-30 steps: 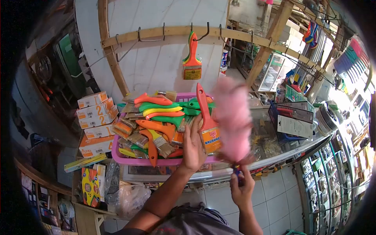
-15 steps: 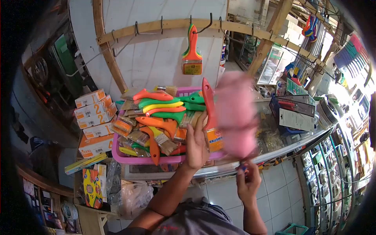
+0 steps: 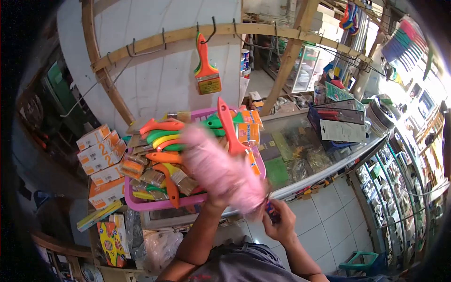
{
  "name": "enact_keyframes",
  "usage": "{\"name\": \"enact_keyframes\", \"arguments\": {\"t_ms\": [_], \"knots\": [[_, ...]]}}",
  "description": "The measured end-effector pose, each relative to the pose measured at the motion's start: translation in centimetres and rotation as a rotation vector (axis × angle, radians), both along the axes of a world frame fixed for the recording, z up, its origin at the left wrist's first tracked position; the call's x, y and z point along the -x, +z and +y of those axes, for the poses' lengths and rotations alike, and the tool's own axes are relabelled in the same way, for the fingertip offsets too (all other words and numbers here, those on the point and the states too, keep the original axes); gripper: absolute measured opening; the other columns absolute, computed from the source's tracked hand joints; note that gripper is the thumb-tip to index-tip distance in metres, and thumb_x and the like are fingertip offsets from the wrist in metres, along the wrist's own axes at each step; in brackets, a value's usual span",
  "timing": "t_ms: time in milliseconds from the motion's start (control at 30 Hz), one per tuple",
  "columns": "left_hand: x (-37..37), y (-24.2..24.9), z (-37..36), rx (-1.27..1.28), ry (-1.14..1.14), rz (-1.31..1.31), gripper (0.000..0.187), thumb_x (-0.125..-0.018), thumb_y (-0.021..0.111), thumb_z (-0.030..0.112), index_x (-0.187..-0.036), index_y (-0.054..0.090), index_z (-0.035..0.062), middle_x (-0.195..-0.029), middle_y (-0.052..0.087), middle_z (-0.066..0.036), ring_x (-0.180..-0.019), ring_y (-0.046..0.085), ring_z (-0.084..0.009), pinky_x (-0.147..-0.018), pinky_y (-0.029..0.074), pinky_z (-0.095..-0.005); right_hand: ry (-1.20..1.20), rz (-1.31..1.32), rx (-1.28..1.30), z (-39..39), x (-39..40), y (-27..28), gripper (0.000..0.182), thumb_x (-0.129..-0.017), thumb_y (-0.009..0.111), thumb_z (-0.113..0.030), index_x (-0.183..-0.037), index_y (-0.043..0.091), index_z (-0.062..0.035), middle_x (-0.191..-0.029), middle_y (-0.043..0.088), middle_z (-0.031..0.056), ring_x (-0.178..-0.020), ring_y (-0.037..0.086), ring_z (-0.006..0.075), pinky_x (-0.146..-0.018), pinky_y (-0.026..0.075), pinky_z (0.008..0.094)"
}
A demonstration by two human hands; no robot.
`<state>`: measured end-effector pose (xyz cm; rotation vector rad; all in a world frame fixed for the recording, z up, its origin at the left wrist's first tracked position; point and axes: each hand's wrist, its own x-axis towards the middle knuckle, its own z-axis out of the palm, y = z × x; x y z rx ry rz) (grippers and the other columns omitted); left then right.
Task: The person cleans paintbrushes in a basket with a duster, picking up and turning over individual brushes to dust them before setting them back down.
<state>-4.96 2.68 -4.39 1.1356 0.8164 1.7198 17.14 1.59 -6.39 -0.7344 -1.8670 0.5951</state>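
1. One fluffy pink duster (image 3: 223, 171), blurred in the head view, slants across the basket (image 3: 136, 205) of brushes; whether it touches them I cannot tell.
2. The right hand (image 3: 281, 222) has its fingers closed around the duster's dark handle (image 3: 272, 211).
3. The left hand (image 3: 219, 201) is mostly hidden behind the pink fluff, so its grip cannot be told.
4. A large red-handled brush (image 3: 229, 128), partly covered by the duster, points upward near the basket's right side.

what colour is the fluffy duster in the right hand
Pink, blurred by motion; it shows best in the head view, in front of the brushes.
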Motion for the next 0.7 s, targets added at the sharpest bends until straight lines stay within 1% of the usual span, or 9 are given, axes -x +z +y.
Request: {"name": "enact_keyframes", "arguments": {"t_ms": [67, 100, 233, 333, 433, 567, 600, 667, 700], "knots": [[-2.0, 5.0, -0.3, -0.092, -0.049, -0.399, 0.075, -0.103, 0.02, 0.06, -0.158, 0.019, 0.0081, -0.157, 0.032, -0.009, -0.143, 0.034, -0.0249, -0.118, 0.028, -0.046, -0.094, 0.108, 0.198, 0.7, -0.3, -0.9, 0.025, -0.086, 0.065, -0.003, -0.109, 0.057, 0.0026, -0.085, 0.065, 0.0099, -0.066, 0.058, 0.0101, -0.057, 0.046, 0.0239], [-1.8, 5.0, -0.3, -0.074, -0.054, -0.377, 0.077, -0.102, 0.018, 0.061, -0.158, 0.018, 0.0067, -0.158, 0.03, -0.009, -0.143, 0.034, -0.0254, -0.118, 0.027, -0.0462, -0.179, 0.301, 0.334, 0.6, 0.4, -0.8, 0.026, -0.086, 0.068, -0.007, -0.107, 0.057, 0.0029, -0.082, 0.064, 0.0097, -0.066, 0.059, 0.0116, -0.056, 0.047, 0.0249], [-1.0, 2.3, 0.7, -0.081, -0.018, -0.29, 0.076, -0.101, 0.029, 0.061, -0.156, 0.024, 0.0092, -0.153, 0.04, -0.008, -0.136, 0.045, -0.0296, -0.114, 0.035, -0.0496, 0.023, -0.093, -0.113, 0.3, -0.8, 0.1, 0.031, -0.081, 0.07, -0.004, -0.11, 0.06, 0.0034, -0.085, 0.064, 0.0135, -0.063, 0.06, 0.0166, -0.058, 0.048, 0.027], [-1.5, 3.7, -0.5, 0.036, -0.016, -0.537, 0.071, -0.102, 0.032, 0.057, -0.156, 0.027, 0.0118, -0.147, 0.047, -0.009, -0.127, 0.054, -0.0307, -0.108, 0.042, -0.0506, -0.053, -0.123, 0.013, 0.5, -0.6, 0.9, 0.038, -0.083, 0.07, -0.003, -0.118, 0.057, 0.0041, -0.092, 0.066, 0.0175, -0.073, 0.068, 0.0275, -0.069, 0.056, 0.032], [-2.0, 4.7, -0.5, -0.046, -0.044, -0.471, 0.069, -0.103, 0.029, 0.056, -0.156, 0.026, 0.0109, -0.148, 0.045, -0.011, -0.13, 0.05, -0.0314, -0.11, 0.039, -0.0501, -0.153, 0.219, 0.215, 0.8, 0.7, 0.4, 0.035, -0.085, 0.07, -0.003, -0.117, 0.057, 0.0036, -0.087, 0.063, 0.0145, -0.069, 0.062, 0.0178, -0.06, 0.048, 0.0267], [-1.4, 3.9, -0.6, -0.018, 0.032, -0.308, 0.073, -0.103, 0.024, 0.057, -0.156, 0.024, 0.0076, -0.152, 0.039, -0.012, -0.135, 0.046, -0.03, -0.113, 0.035, -0.0503, 0.059, -0.138, -0.136, 0.4, 0.0, 1.3, 0.03, -0.088, 0.065, 0.002, -0.117, 0.057, 0.0037, -0.092, 0.065, 0.0136, -0.074, 0.062, 0.013, -0.062, 0.049, 0.0244], [-1.1, 3.0, -0.6, -0.02, 0.054, -0.246, 0.074, -0.102, 0.025, 0.058, -0.155, 0.024, 0.0065, -0.153, 0.038, -0.012, -0.135, 0.046, -0.0298, -0.112, 0.036, -0.0511, 0.002, -0.094, -0.054, 0.7, -0.2, 0.6, 0.032, -0.087, 0.067, 0.001, -0.118, 0.057, 0.0037, -0.093, 0.065, 0.015, -0.074, 0.063, 0.0161, -0.062, 0.05, 0.0255], [-2.3, 4.9, -0.2, -0.077, 0.081, -0.496, 0.069, -0.103, 0.033, 0.052, -0.154, 0.027, 0.0053, -0.15, 0.042, -0.016, -0.131, 0.05, -0.0289, -0.107, 0.042, -0.0497, -0.109, -0.012, 0.116, 1.3, -0.4, -1.3, 0.037, -0.084, 0.07, -0.001, -0.118, 0.058, 0.0036, -0.094, 0.066, 0.0179, -0.074, 0.066, 0.0222, -0.064, 0.051, 0.0276], [-2.3, 4.9, -0.1, -0.083, 0.052, -0.556, 0.066, -0.103, 0.036, 0.049, -0.152, 0.029, 0.005, -0.148, 0.044, -0.016, -0.127, 0.054, -0.0288, -0.105, 0.044, -0.0481, -0.156, 0.13, 0.381, 0.6, -0.2, -0.3, 0.038, -0.08, 0.073, -0.003, -0.115, 0.059, 0.0035, -0.095, 0.066, 0.0199, -0.074, 0.066, 0.0276, -0.065, 0.052, 0.0289]]}}
